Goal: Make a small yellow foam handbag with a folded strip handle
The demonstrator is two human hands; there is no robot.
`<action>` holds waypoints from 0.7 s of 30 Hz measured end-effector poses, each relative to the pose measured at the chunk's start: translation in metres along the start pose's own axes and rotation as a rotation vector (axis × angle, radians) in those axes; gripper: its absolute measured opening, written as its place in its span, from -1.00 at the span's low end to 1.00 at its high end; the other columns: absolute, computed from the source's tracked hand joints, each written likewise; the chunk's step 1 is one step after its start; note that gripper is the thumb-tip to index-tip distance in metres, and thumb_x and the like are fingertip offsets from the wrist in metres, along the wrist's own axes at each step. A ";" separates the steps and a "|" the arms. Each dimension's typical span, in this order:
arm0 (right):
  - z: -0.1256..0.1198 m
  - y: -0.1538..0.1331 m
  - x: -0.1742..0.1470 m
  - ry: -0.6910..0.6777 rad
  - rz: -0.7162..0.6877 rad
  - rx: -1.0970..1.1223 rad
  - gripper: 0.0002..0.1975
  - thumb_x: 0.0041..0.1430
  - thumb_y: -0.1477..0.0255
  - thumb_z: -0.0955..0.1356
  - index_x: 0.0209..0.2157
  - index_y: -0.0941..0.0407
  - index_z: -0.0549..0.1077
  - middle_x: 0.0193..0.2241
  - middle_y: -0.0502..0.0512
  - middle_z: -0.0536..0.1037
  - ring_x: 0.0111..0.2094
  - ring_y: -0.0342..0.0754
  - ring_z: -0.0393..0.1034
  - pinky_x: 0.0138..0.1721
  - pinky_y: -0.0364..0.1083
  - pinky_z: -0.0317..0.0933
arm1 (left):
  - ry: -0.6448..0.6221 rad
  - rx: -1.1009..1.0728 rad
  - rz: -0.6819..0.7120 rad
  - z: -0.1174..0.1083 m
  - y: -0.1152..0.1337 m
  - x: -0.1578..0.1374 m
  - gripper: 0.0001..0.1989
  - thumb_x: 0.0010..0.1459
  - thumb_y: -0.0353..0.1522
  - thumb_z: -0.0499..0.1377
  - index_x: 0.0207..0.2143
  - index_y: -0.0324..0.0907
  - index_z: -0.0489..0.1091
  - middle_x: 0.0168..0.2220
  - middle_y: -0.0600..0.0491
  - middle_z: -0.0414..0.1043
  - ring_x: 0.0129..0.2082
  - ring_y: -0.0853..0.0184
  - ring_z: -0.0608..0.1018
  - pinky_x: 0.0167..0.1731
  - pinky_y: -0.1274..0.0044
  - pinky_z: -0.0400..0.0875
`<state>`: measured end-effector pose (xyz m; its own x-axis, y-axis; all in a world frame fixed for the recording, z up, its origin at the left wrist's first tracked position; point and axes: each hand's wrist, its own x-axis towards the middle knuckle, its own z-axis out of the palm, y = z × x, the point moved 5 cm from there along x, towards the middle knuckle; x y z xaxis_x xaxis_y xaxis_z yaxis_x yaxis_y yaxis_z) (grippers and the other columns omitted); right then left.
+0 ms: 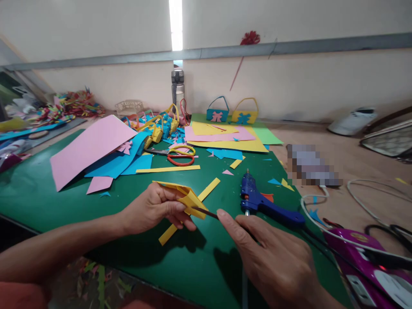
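My left hand grips a folded yellow paper piece, shaped like a small flat pouch, above the green table. In my right hand is a thin dark stick-like tool, its tip touching the yellow paper near my left thumb. Whether it is a blade or a stick I cannot tell. Below the paper, a yellow paper strip lies slanted on the table. A blue hot glue gun rests just beyond my right hand, nozzle pointing away.
Scissors with yellow and red handles lie beyond another yellow strip. Pink sheets and blue sheets cover the left. Two small paper handbags stand at the back. A purple power strip and cables occupy the right.
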<state>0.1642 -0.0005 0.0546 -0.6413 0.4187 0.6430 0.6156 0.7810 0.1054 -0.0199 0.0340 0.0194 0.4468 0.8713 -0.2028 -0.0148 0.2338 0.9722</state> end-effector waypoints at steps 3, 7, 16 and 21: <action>0.001 0.000 0.000 -0.010 -0.013 -0.002 -0.62 0.15 0.71 0.16 -0.04 0.22 0.36 -0.44 0.09 0.52 -0.47 -0.12 0.42 -0.51 -0.14 0.26 | -0.002 0.004 0.000 0.000 0.000 0.000 -0.80 0.11 -0.36 0.17 -0.28 -0.32 0.50 -0.39 -0.09 0.58 -0.36 0.29 0.62 -0.40 0.61 0.51; 0.001 -0.001 0.001 -0.004 -0.017 -0.004 -0.64 0.17 0.70 0.14 -0.06 0.24 0.37 -0.45 0.10 0.52 -0.47 -0.11 0.42 -0.51 -0.13 0.26 | -0.002 0.005 0.000 0.000 0.000 0.000 -0.81 0.11 -0.37 0.16 -0.30 -0.31 0.50 -0.39 -0.09 0.58 -0.37 0.30 0.62 -0.40 0.62 0.51; -0.002 -0.003 0.003 0.015 -0.031 -0.013 -0.65 0.18 0.69 0.14 -0.05 0.25 0.36 -0.45 0.11 0.52 -0.46 -0.11 0.42 -0.50 -0.13 0.27 | 0.006 0.007 0.026 0.001 0.001 0.002 -0.83 0.10 -0.37 0.18 -0.30 -0.31 0.48 -0.38 -0.09 0.58 -0.37 0.28 0.62 -0.41 0.61 0.50; -0.001 -0.002 0.001 0.028 -0.026 -0.018 -0.65 0.18 0.69 0.14 -0.05 0.23 0.36 -0.45 0.09 0.52 -0.48 -0.13 0.41 -0.50 -0.15 0.25 | 0.018 0.030 0.027 0.001 0.003 0.001 -0.82 0.09 -0.36 0.19 -0.30 -0.32 0.47 -0.38 -0.11 0.58 -0.36 0.27 0.62 -0.41 0.60 0.50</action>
<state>0.1624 -0.0019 0.0560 -0.6441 0.3852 0.6608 0.6072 0.7829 0.1355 -0.0187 0.0347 0.0223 0.4300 0.8851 -0.1780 0.0000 0.1972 0.9804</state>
